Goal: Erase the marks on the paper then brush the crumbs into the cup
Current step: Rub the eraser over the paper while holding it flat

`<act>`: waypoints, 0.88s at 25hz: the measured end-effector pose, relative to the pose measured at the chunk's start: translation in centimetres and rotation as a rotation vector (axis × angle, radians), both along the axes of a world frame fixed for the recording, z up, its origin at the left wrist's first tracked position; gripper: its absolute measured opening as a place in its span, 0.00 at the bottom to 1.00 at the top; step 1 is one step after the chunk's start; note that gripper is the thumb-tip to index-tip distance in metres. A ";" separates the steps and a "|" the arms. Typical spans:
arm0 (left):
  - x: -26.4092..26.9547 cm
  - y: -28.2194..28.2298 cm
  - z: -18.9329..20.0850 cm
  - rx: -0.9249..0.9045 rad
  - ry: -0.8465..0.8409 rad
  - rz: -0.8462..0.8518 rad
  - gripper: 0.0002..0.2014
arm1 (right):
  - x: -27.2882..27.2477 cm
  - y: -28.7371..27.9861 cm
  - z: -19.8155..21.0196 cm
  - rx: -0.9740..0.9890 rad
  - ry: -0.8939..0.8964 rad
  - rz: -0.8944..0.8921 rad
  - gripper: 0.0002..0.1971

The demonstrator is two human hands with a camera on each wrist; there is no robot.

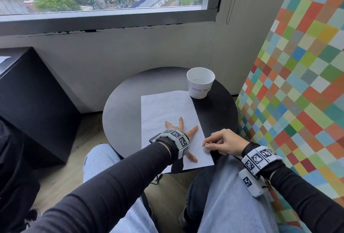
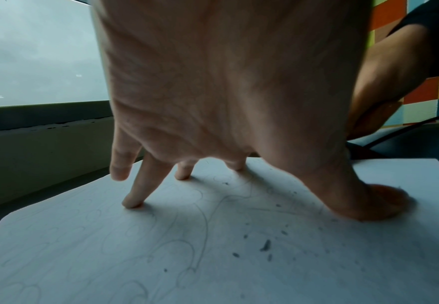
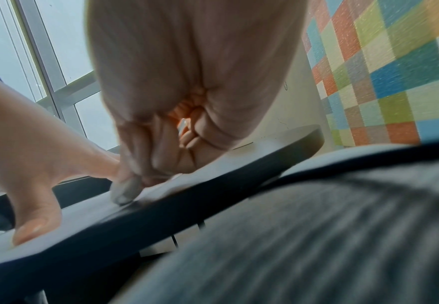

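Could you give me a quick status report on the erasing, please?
Left hand flat, pinning paper. Right hand pinching eraser at paper's edge. Crumbs lie unswept; cup unobstructed.

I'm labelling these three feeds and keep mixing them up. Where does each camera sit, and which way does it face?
Head: worn on the head, facing forward and down at the round table, paper and cup; both forearms, hands and knees show.
Left wrist: looks along the left hand, whose spread fingers press the paper.
Right wrist: low by the table edge, looking along the right hand pinching the eraser; a jeans leg shows.
Shared: both wrist views show the other hand.
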State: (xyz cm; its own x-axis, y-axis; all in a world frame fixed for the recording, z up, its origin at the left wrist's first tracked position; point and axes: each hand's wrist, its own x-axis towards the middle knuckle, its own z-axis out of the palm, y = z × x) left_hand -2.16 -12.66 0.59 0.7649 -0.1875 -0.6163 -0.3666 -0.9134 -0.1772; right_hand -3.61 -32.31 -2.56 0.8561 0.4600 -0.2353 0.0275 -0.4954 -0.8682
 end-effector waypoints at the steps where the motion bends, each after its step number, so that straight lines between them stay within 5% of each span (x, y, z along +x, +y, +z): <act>1: 0.1 0.0 0.0 0.005 -0.001 -0.004 0.62 | 0.0 0.0 0.0 0.000 0.015 0.028 0.04; 22: 0.3 0.4 -0.7 -0.009 -0.001 0.022 0.64 | 0.1 1.1 0.2 -0.102 -0.107 -0.024 0.02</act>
State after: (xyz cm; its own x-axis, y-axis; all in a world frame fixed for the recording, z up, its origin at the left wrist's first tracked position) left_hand -1.87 -12.27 -0.09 0.7692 -0.1765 -0.6141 -0.3467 -0.9226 -0.1692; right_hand -3.49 -31.21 -2.38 0.8893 0.4177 -0.1863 0.1048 -0.5825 -0.8060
